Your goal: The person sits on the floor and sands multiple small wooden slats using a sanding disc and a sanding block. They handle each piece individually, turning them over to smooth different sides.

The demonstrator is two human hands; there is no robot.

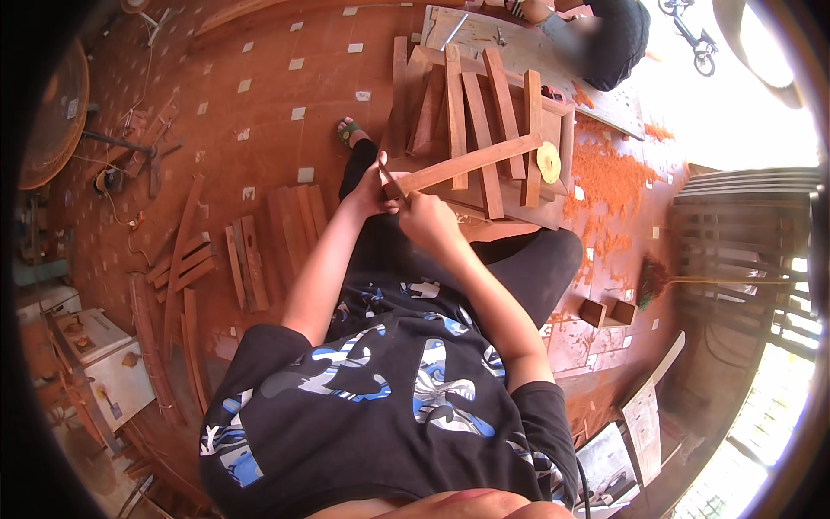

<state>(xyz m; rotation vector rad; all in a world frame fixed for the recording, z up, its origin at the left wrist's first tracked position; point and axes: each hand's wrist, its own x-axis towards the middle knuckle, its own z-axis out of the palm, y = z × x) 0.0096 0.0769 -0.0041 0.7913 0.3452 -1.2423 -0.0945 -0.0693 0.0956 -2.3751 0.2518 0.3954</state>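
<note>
Held out in front of me is a reddish wooden bar, its far end lying over several other bars. My left hand is closed around the bar's near end, with its thumb up by the tip of a thin, dark, flat tool. That tool crosses the bar's end face, and its exact kind is too small to make out. Its lower end sits in my right hand, whose fingers are closed. Near the bar's far end is a round yellow disc.
The bars lie across a wooden frame. Another person crouches by a board at the far right. Orange shavings cover the floor there. Loose wood strips lie at left; a broom and slatted wooden stack are at right.
</note>
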